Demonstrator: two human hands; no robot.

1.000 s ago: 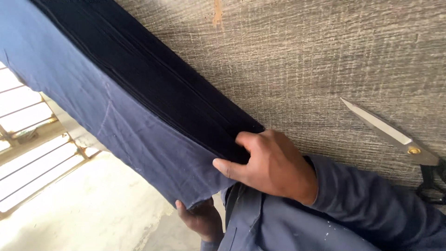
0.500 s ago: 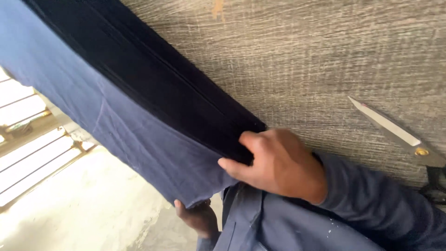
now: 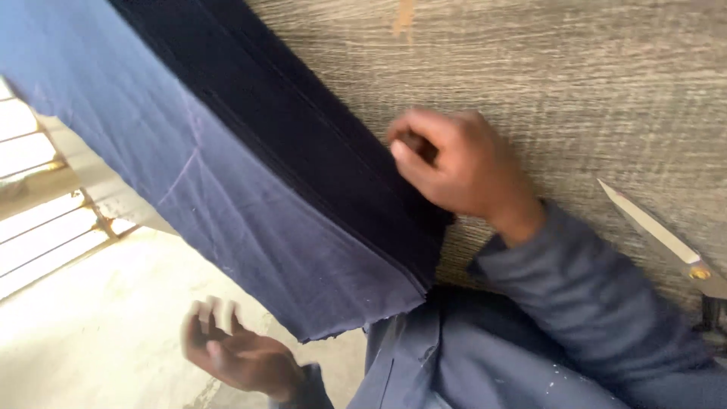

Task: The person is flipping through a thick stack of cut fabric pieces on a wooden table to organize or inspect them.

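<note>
Navy cloth, stacked in many layers [image 3: 303,182] along the edge of a grey wood-grain table [image 3: 575,83], is the landmark here, and the right hand [image 3: 454,167] rests on its top face near the end closest to the person, fingers curled and pinching at the uppermost plies; whether a layer is truly caught between the fingertips cannot be told, since the knuckles hide the contact. The left hand [image 3: 238,352] hangs below the stack's overhanging side, off the table edge, open with fingers spread and blurred, touching nothing, just under the loose hem of the lighter blue drape [image 3: 227,204] that falls from the stack. The work in hand looks like separating or squaring the layers at this end of the stack, with the right hand picking at the plies. As a judgement, the next move calls for a firm pinch on a single layer and for the free hand to come up and steady the hanging side, so that the plies beneath do not slide off the table. Well apart from the stack, on the far side of the right forearm's blue sleeve [image 3: 591,303], a pair of long-bladed shears [image 3: 666,242] lies on the table, untouched. Below the stack's overhang, pale floor [image 3: 98,326] shows.
</note>
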